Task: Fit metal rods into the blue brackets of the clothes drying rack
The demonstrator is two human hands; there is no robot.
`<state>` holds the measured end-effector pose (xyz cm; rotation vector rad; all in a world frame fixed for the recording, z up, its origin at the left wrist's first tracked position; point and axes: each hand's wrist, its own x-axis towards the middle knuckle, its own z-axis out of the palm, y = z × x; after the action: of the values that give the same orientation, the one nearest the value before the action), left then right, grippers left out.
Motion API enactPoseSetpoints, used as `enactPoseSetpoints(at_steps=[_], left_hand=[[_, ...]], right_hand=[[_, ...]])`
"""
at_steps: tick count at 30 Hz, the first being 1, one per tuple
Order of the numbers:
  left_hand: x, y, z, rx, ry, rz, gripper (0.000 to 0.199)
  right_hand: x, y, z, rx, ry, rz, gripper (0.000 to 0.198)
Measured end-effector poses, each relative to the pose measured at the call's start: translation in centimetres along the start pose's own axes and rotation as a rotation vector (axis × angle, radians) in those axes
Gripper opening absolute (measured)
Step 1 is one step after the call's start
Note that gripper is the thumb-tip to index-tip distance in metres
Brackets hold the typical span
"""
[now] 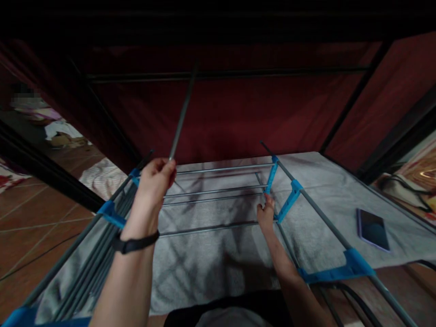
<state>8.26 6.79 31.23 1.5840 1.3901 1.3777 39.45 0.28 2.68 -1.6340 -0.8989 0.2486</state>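
Observation:
My left hand (157,178) is raised above the rack, its fingers pinched round the lower end of a thin grey metal tube (182,113). That tube slants up and away from me, its far end dim against the dark red panel. At the right side of the frame my right hand (266,213) has its fingers closed at the foot of a blue plastic connector (271,175); the exact grip is partly hidden. Between the sides of the metal tube rack (218,192), several crossbars run left to right. A second blue connector (289,200) sits on the right-hand rail.
Several loose grey tubes (98,254) lie along the left side. A grey cloth (204,272) is spread under the rack, with a phone (373,230) on its right part. Dark red panels (238,113) stand ahead. Tiled floor (44,213) and a cable (41,256) are at left.

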Motion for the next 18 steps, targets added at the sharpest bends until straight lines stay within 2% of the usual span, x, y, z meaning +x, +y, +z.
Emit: enactPoseSetpoints(at_steps=[4,7,9,12,15,18], left_hand=[[-9.1,-5.8,1.6,0.236,0.03,0.151,0.041],[-13.2,-10.4,1.8,0.393,-0.055,0.175,0.043],[-14.7,-12.9,1.8,0.485,-0.096,0.206,0.043],[-15.8,-15.5,2.1,0.594,-0.174,0.252,0.04],[-16.2,-16.6,3.0,0.709,-0.282,0.289,0.037],[-16.1,-16.9,4.0,0.798,-0.363,0.333,0.036]], right_hand=[[-1.3,-1.2,-0.3,0.233,0.042,0.002,0.046],[-2.0,-2.7,0.1,0.407,0.024,0.087,0.036],[-2.4,-3.8,0.4,0.535,0.004,0.173,0.031],[-2.9,-5.1,0.6,0.716,-0.074,0.295,0.032],[-2.9,-5.9,0.4,0.843,-0.139,0.411,0.035],[-2.2,-6.3,0.0,0.928,-0.134,0.493,0.035]])
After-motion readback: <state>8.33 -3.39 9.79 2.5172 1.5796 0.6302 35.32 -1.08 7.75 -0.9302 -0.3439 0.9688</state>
